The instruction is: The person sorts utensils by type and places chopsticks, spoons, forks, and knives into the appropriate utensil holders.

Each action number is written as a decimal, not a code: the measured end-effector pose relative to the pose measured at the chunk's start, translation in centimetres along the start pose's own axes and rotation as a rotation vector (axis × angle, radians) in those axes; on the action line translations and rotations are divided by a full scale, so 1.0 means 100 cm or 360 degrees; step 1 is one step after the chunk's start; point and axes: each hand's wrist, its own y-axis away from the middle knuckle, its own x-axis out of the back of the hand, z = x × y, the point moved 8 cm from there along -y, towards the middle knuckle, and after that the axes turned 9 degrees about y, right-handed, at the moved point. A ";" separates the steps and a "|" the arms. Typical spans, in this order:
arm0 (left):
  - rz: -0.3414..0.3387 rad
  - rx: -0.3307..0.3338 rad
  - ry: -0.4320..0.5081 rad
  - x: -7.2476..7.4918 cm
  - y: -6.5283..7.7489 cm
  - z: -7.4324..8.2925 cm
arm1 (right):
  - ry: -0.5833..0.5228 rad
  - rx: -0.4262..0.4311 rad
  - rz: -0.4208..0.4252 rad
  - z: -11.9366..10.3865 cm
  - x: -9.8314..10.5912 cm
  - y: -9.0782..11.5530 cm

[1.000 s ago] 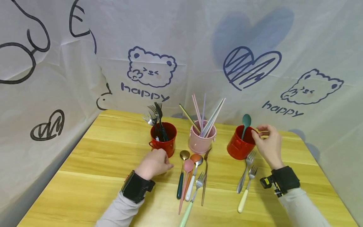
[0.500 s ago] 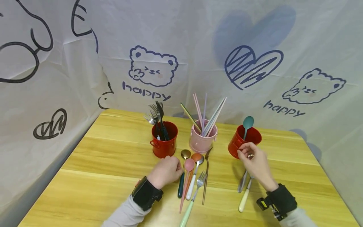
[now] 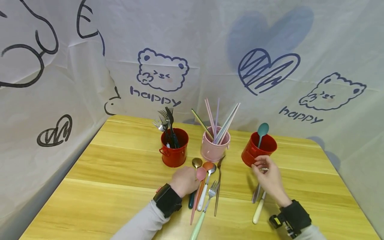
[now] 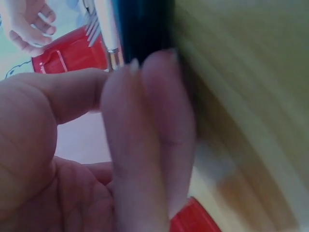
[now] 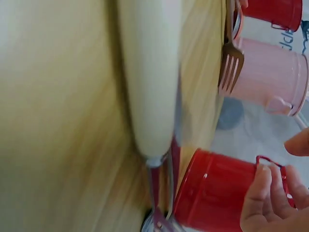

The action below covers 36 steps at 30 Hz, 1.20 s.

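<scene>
My left hand is over a gold spoon lying on the table, its fingertips right at the dark green handle in the left wrist view. I cannot tell whether the fingers grip it. Beside it lie a pink spoon, an orange spoon and a white-handled spoon. My right hand, loosely curled with thumb apart, holds nothing. It hovers before the right red bucket, which holds a teal spoon. Below it lie a cream-handled fork and a metal fork.
A left red bucket holds several forks. Between the buckets, a pink bucket holds several chopsticks. A green-handled fork and a bronze fork lie right of the spoons. White cloth hangs behind.
My left hand has moved right from before the left bucket onto the gold spoon. My right hand has drawn back from the right bucket's rim and come down in front of it.
</scene>
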 end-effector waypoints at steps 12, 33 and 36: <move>0.0028 -0.0040 0.0016 0.001 -0.005 -0.002 | 0.0007 -0.0119 0.0366 0.011 0.031 -0.015; 0.0146 -0.0350 0.0113 0.031 0.001 0.043 | -0.0043 -0.0339 0.0027 0.017 0.019 -0.051; 0.0176 -0.0415 0.0121 0.035 -0.003 0.053 | -0.0059 -0.0327 0.0026 0.017 0.017 -0.049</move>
